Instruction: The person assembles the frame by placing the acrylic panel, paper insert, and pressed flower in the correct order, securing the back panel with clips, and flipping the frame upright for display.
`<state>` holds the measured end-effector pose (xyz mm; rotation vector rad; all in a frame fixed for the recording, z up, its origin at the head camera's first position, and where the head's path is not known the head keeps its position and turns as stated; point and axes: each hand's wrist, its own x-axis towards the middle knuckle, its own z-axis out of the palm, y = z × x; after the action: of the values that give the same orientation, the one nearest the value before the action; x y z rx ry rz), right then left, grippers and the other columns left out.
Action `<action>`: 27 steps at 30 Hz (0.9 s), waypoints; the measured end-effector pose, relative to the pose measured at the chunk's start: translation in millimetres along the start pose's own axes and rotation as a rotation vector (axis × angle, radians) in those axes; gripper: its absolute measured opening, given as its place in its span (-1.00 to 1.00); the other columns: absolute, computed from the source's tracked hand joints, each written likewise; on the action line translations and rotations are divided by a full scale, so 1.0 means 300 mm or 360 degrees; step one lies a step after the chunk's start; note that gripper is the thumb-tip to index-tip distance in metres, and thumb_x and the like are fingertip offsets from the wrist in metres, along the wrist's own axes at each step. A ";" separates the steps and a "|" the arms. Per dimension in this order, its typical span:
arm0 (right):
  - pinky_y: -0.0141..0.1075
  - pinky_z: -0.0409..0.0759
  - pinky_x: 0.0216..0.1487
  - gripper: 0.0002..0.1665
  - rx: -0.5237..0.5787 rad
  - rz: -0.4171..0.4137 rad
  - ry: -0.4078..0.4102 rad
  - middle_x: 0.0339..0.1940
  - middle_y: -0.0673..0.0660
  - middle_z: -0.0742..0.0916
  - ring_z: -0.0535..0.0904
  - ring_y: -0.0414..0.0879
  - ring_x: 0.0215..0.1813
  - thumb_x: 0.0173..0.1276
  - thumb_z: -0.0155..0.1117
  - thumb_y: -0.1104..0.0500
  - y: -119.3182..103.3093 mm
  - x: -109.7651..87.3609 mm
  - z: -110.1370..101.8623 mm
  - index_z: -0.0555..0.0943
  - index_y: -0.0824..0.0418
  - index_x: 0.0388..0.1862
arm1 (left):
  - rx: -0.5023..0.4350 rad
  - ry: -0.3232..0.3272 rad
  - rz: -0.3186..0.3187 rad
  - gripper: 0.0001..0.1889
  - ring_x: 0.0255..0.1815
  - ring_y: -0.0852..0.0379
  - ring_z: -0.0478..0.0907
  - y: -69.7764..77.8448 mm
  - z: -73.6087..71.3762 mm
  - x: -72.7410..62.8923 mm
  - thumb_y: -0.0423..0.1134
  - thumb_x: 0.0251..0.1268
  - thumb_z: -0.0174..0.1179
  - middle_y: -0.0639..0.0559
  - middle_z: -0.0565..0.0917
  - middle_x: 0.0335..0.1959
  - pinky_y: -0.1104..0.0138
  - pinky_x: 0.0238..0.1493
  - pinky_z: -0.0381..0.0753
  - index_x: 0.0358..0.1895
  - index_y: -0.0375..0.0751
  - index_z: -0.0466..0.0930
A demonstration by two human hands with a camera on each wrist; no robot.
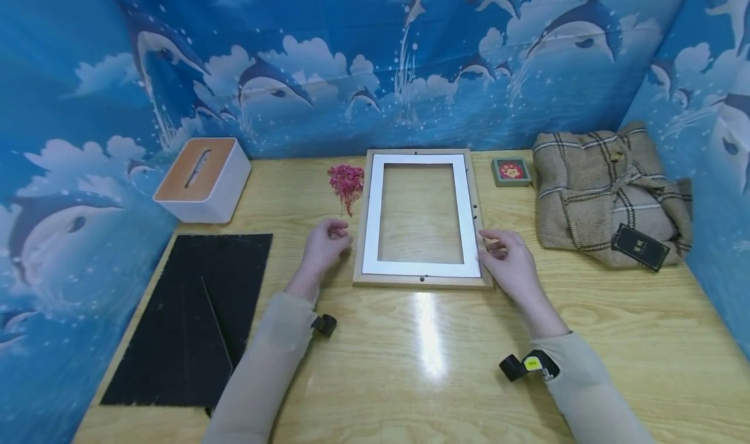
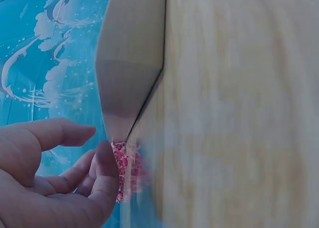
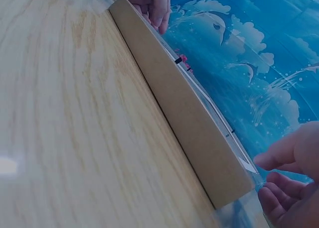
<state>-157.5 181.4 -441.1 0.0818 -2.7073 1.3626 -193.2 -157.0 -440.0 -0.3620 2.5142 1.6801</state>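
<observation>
A wooden picture frame lies flat on the table, with a white mat inside it and the wood-grain tabletop showing through the mat's window. Left of the frame hovers my left hand, its fingers loosely bent and holding nothing; a narrow gap parts it from the frame. My right hand is at the frame's lower right edge, fingertips beside the rim. The right wrist view shows the thumb and fingers of that hand near a frame corner; whether they touch it, I cannot tell. Pink dried flowers lie beyond my left hand.
At the left lies a black backing board with a stand flap. Behind it stands a white tissue box with a wooden lid. A small green-edged box and a folded plaid garment with a black tag sit at right.
</observation>
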 end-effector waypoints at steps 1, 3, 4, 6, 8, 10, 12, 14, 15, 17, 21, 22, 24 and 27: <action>-0.38 0.53 -0.16 -0.57 -0.0003 0.0009 -0.0002 -0.05 0.35 0.54 0.59 0.16 -0.17 0.22 0.29 0.37 0.000 0.002 0.000 0.55 0.38 0.10 | -0.0004 0.0006 -0.0009 -0.61 -0.22 0.04 0.47 0.000 0.000 0.006 -0.47 0.11 0.24 -0.13 0.53 -0.19 0.31 -0.16 0.56 0.06 -0.37 0.49; -0.30 0.57 -0.13 -0.54 -0.0002 0.0030 -0.0010 -0.04 0.36 0.53 0.59 0.18 -0.16 0.22 0.28 0.37 0.004 0.005 0.000 0.53 0.40 0.13 | -0.0011 0.0016 -0.0032 -0.58 -0.20 0.03 0.47 0.000 -0.001 0.020 -0.46 0.12 0.23 -0.13 0.53 -0.18 0.31 -0.14 0.57 0.10 -0.38 0.47; -0.26 0.58 -0.10 -0.53 0.0004 0.0041 -0.0017 -0.03 0.36 0.53 0.59 0.19 -0.15 0.23 0.28 0.37 0.006 0.007 0.000 0.52 0.41 0.14 | -0.0015 0.0023 -0.0043 -0.57 -0.19 0.03 0.47 0.002 -0.002 0.027 -0.46 0.13 0.23 -0.13 0.52 -0.16 0.30 -0.13 0.57 0.11 -0.37 0.46; -0.16 0.60 -0.06 -0.51 0.0026 0.0056 -0.0041 -0.01 0.38 0.52 0.59 0.21 -0.13 0.23 0.27 0.38 0.013 0.010 -0.001 0.50 0.43 0.17 | -0.0030 0.0034 -0.0060 -0.55 -0.15 0.01 0.48 0.005 -0.005 0.041 -0.46 0.14 0.21 -0.14 0.52 -0.13 0.30 -0.10 0.57 0.15 -0.38 0.44; -0.07 0.59 -0.02 -0.49 0.0051 0.0051 -0.0075 0.02 0.40 0.52 0.59 0.24 -0.09 0.23 0.27 0.38 0.022 0.013 -0.002 0.47 0.45 0.19 | -0.0043 0.0046 -0.0082 -0.54 -0.11 -0.01 0.48 0.014 -0.008 0.054 -0.45 0.16 0.20 -0.14 0.51 -0.10 0.28 -0.07 0.57 0.17 -0.36 0.42; -0.03 0.57 0.02 -0.48 0.0076 0.0037 -0.0112 0.05 0.41 0.51 0.58 0.25 -0.05 0.25 0.26 0.38 0.033 0.017 -0.002 0.45 0.46 0.20 | -0.0050 0.0063 -0.0087 -0.54 -0.07 -0.03 0.47 0.024 -0.011 0.067 -0.46 0.16 0.19 -0.14 0.51 -0.07 0.26 -0.04 0.56 0.18 -0.34 0.41; -0.02 0.55 0.04 -0.48 0.0102 0.0019 -0.0141 0.06 0.41 0.52 0.56 0.25 -0.02 0.26 0.27 0.37 0.046 0.019 -0.002 0.45 0.45 0.21 | -0.0042 0.0082 -0.0079 -0.54 -0.04 -0.04 0.47 0.031 -0.013 0.083 -0.47 0.16 0.17 -0.16 0.50 -0.05 0.25 -0.04 0.56 0.18 -0.34 0.41; -0.08 0.56 0.05 -0.48 0.0128 0.0009 -0.0159 0.07 0.39 0.52 0.56 0.22 -0.01 0.27 0.28 0.35 0.060 0.021 -0.002 0.45 0.44 0.21 | -0.0023 0.0105 -0.0069 -0.55 -0.04 -0.05 0.48 0.036 -0.014 0.100 -0.48 0.15 0.17 -0.16 0.50 -0.04 0.24 -0.04 0.56 0.17 -0.33 0.42; -0.15 0.56 0.05 -0.48 0.0144 0.0005 -0.0165 0.07 0.38 0.53 0.55 0.21 0.01 0.27 0.28 0.34 0.068 0.021 -0.001 0.45 0.43 0.21 | -0.0015 0.0120 -0.0057 -0.55 -0.04 -0.05 0.48 0.037 -0.014 0.110 -0.49 0.15 0.17 -0.17 0.51 -0.04 0.24 -0.04 0.57 0.16 -0.34 0.43; -0.32 0.55 0.04 -0.47 0.0183 0.0000 -0.0174 0.07 0.36 0.54 0.54 0.19 0.02 0.28 0.29 0.31 0.081 0.021 -0.002 0.46 0.42 0.22 | 0.0003 0.0145 -0.0045 -0.56 -0.05 -0.05 0.49 0.037 -0.014 0.128 -0.49 0.15 0.17 -0.18 0.51 -0.05 0.25 -0.05 0.57 0.15 -0.34 0.44; -0.59 0.45 -0.02 -0.46 0.0276 -0.0001 -0.0194 0.08 0.34 0.53 0.51 0.15 0.05 0.31 0.29 0.27 0.104 0.019 -0.003 0.45 0.39 0.24 | 0.0014 0.0173 -0.0062 -0.58 -0.07 -0.04 0.50 0.035 -0.013 0.156 -0.44 0.16 0.21 -0.17 0.52 -0.06 0.25 -0.05 0.57 0.13 -0.32 0.46; -0.62 0.44 -0.03 -0.45 0.0299 -0.0004 -0.0196 0.08 0.33 0.53 0.50 0.14 0.05 0.31 0.30 0.25 0.107 0.018 -0.004 0.45 0.39 0.25 | 0.0013 0.0170 -0.0072 -0.58 -0.07 -0.04 0.50 0.034 -0.013 0.161 -0.43 0.17 0.21 -0.17 0.52 -0.05 0.25 -0.05 0.57 0.13 -0.32 0.45; -0.63 0.42 -0.03 -0.45 0.0325 -0.0002 -0.0204 0.09 0.34 0.52 0.49 0.14 0.06 0.32 0.28 0.26 0.099 0.013 -0.008 0.44 0.40 0.26 | 0.0015 0.0165 -0.0097 -0.58 -0.06 -0.04 0.49 0.033 -0.012 0.170 -0.40 0.17 0.22 -0.17 0.52 -0.04 0.25 -0.04 0.57 0.13 -0.31 0.45; -0.62 0.43 -0.02 -0.47 0.0335 -0.0013 -0.0208 0.08 0.39 0.52 0.47 0.19 0.06 0.33 0.25 0.31 0.058 0.000 -0.024 0.42 0.46 0.25 | 0.0050 0.0162 -0.0132 -0.56 -0.04 -0.03 0.48 0.036 -0.010 0.186 -0.34 0.18 0.26 -0.17 0.52 -0.03 0.25 -0.02 0.56 0.15 -0.33 0.44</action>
<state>-158.6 197.5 -450.7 0.2062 -2.6501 1.6918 -249.5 -163.9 -440.8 -0.5545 2.5540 1.6294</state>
